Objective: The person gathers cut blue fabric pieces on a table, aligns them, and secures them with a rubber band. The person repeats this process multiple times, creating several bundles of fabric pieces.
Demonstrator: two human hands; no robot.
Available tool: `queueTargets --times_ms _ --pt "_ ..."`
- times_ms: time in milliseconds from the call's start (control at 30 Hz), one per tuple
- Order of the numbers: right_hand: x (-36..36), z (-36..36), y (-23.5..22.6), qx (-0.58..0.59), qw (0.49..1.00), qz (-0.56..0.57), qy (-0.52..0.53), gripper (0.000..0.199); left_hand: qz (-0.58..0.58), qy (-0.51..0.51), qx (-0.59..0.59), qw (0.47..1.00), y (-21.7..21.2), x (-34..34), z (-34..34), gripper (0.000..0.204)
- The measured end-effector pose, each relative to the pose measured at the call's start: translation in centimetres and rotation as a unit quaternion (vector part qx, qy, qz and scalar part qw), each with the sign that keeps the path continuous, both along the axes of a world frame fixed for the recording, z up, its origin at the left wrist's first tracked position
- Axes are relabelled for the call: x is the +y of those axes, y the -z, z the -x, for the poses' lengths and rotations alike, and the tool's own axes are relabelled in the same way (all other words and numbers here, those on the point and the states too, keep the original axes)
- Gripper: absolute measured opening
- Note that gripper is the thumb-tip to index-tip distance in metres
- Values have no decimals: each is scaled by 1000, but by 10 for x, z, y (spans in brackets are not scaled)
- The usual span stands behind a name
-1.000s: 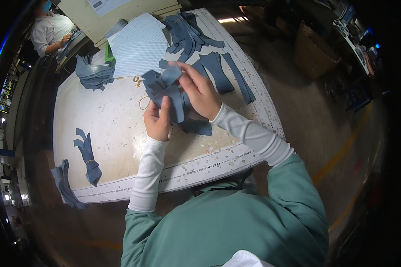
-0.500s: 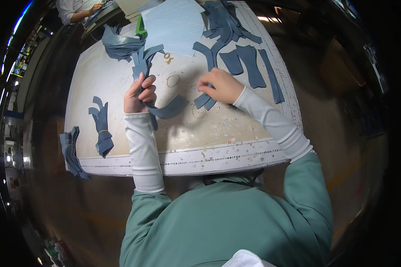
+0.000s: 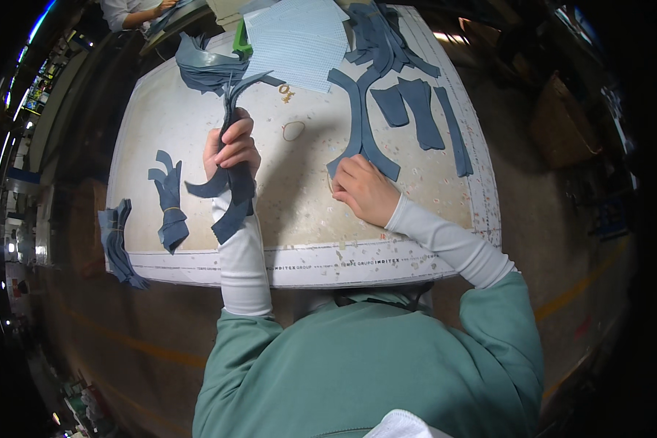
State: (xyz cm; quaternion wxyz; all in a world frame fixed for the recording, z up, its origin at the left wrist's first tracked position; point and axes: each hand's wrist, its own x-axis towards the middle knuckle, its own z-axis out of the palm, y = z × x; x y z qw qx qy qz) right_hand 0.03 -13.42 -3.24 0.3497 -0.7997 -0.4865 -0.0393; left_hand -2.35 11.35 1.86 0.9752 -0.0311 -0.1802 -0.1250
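My left hand (image 3: 235,148) is closed round a bundle of curved blue-grey leather-like strips (image 3: 233,208), held upright over the table. Its ends fan out above and below my fist. My right hand (image 3: 369,191) rests on the tabletop with its fingers curled together. A thin rubber band (image 3: 329,182) shows partly beside those fingertips; whether they pinch it is hidden. Just above the right hand lie two curved strips (image 3: 360,120), side by side with their ends flaring apart. Another rubber band (image 3: 293,131) lies between my hands.
Banded strip bundles (image 3: 169,208) lie at the left. Farther back are a curved stack (image 3: 208,67), white patterned sheets (image 3: 299,44), a green object (image 3: 241,38), small gold-coloured pieces (image 3: 286,93) and a strip pile (image 3: 378,33). Flat pieces (image 3: 421,113) lie right. Another person's hand (image 3: 166,6) shows far left.
My right hand has come down from above the two strips to the tabletop near the rubber band. My left hand has turned, and the bundle's lower ends now hang over my wrist.
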Motion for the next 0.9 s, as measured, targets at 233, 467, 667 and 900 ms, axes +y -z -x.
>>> queueTargets --times_ms 233,467,667,900 --pt "-1 -32 -22 411 906 -101 -31 8 -36 -14 35 999 0 -3 0 20" --pt "22 -86 -8 -42 997 52 -48 14 -300 27 178 937 18 -26 -9 19" --pt "13 -99 -13 -120 982 139 -35 13 -486 -90 194 848 35 -57 -14 25" --pt "2 -86 -23 143 984 -89 54 23 -553 -161 167 800 36 -86 -12 42"
